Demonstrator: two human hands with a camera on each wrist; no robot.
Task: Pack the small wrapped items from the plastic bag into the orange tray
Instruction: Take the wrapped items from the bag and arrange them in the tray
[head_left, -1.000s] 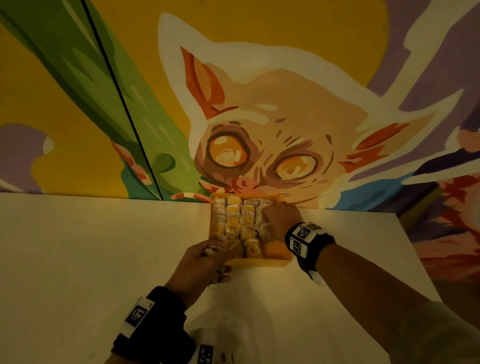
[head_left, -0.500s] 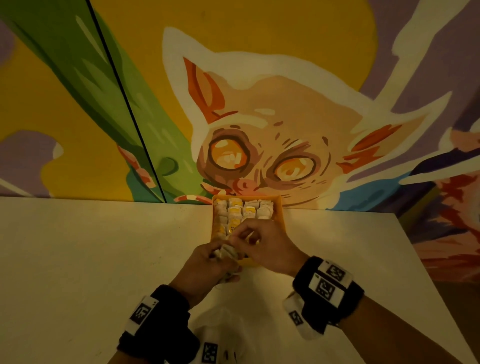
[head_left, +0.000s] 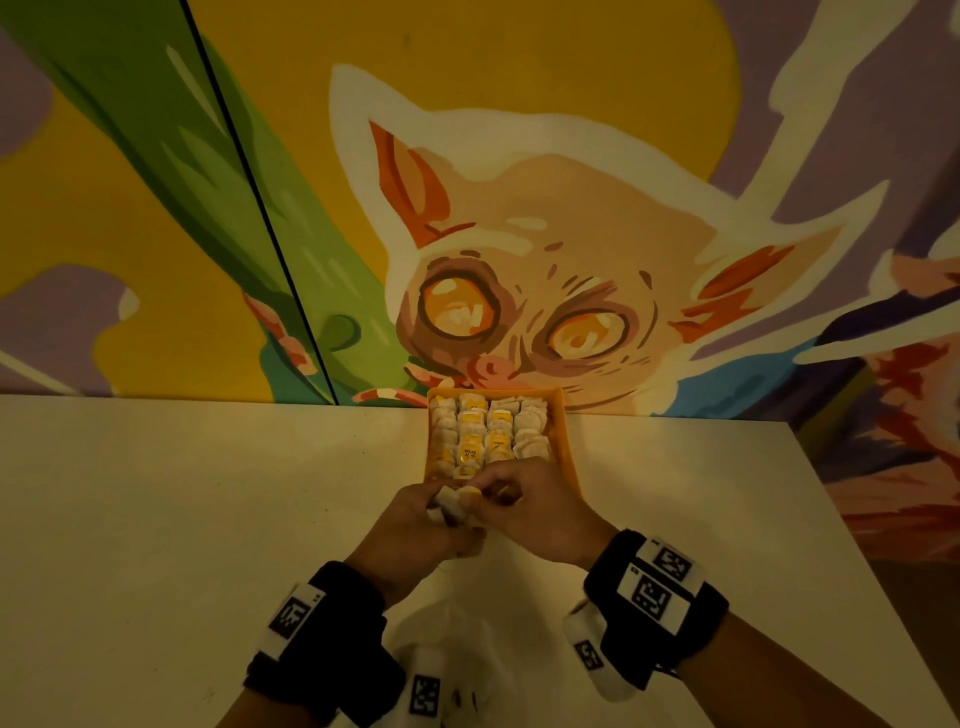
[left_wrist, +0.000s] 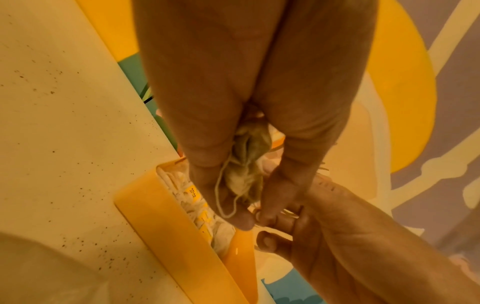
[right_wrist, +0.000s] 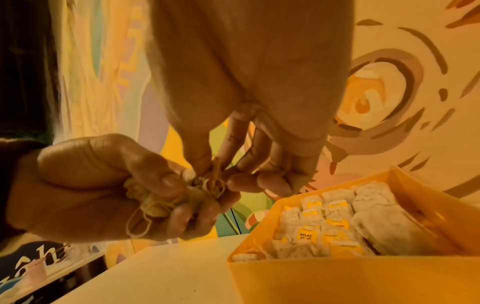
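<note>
A pale table (head_left: 156, 519) meets a painted mural wall (head_left: 519, 208). Nearest, the plastic bag (head_left: 467, 649) lies crumpled between the wrists. Beyond it, the left hand (head_left: 415, 525) is curled round a clump of wrapped items (right_wrist: 155, 201) with tangled strings. The right hand (head_left: 535, 514), in the orange tray (head_left: 569, 457) 1 second ago, has drawn back to the clump and pinches its strings (right_wrist: 213, 176). Judgement: 1 further item is being separated. Farthest, the tray holds 4 neat rows of pale packets, some with yellow tags (right_wrist: 303, 235), nearly full.
</note>
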